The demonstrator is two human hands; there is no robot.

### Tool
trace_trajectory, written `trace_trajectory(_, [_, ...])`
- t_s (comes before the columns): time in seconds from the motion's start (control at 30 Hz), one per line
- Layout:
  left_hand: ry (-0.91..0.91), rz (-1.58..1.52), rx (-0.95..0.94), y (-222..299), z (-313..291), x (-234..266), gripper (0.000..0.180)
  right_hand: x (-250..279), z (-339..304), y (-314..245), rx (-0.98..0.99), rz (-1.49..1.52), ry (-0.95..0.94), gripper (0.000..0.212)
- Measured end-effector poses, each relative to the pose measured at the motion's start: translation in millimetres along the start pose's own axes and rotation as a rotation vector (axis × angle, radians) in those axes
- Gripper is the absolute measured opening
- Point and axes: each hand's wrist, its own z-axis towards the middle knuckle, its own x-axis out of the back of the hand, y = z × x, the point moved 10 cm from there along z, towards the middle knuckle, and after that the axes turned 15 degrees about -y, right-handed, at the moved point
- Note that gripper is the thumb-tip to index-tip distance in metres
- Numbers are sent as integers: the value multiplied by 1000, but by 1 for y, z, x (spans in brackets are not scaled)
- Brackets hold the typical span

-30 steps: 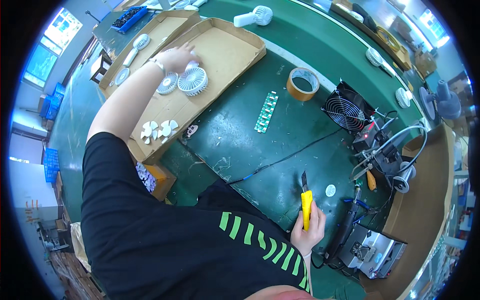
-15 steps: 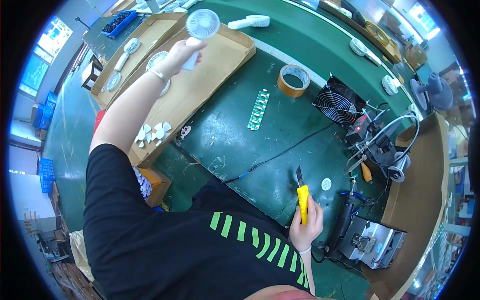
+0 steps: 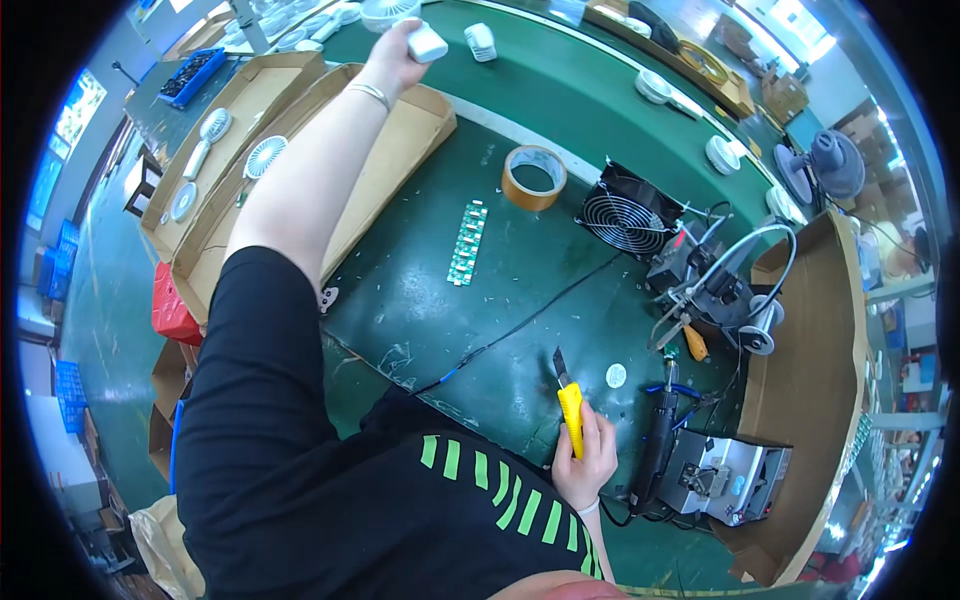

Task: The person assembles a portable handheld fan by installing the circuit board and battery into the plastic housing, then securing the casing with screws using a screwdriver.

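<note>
My left hand (image 3: 393, 60) reaches far out over the green conveyor belt (image 3: 560, 85), closed round a small white handheld fan (image 3: 428, 43). The fan's round head is partly cut off by the top edge of the view. Close to my body, my right hand (image 3: 586, 462) grips a yellow utility knife (image 3: 571, 412), its dark blade out and pointing away from me. Between the hands, a strip of green circuit boards (image 3: 467, 243) lies on the green table. A roll of brown tape (image 3: 533, 178) rests beyond it, near the belt.
Cardboard trays (image 3: 425, 125) with fan parts stand at the left. Further right are a black cooling fan (image 3: 627, 212), a soldering stand with a solder reel (image 3: 762, 325), an orange-handled tool (image 3: 696, 343) and a grey metal box unit (image 3: 725, 480). A black cable (image 3: 540, 312) crosses the table.
My left hand has moved farther out, from above the cardboard tray to over the belt, carrying the handheld fan. My right hand still grips the knife. The whole view has shifted somewhat.
</note>
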Motion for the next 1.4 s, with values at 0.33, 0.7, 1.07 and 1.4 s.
trace_trajectory(0.33, [-602,-615,468,-29,-204,-137,47,0,-1,5,-16,36,-14,46])
trace_trajectory(0.7, [-714,194,434,-87,-359,-154,50,-5,52,-8,-50,436,-138,47])
trace_trajectory(1.07, [-792,57,546,-138,-400,-155,48,12,-24,36,-298,846,36,23])
trace_trajectory(1.4, [-779,79,665,-171,-421,-151,60,-2,-132,89,-462,2372,479,61])
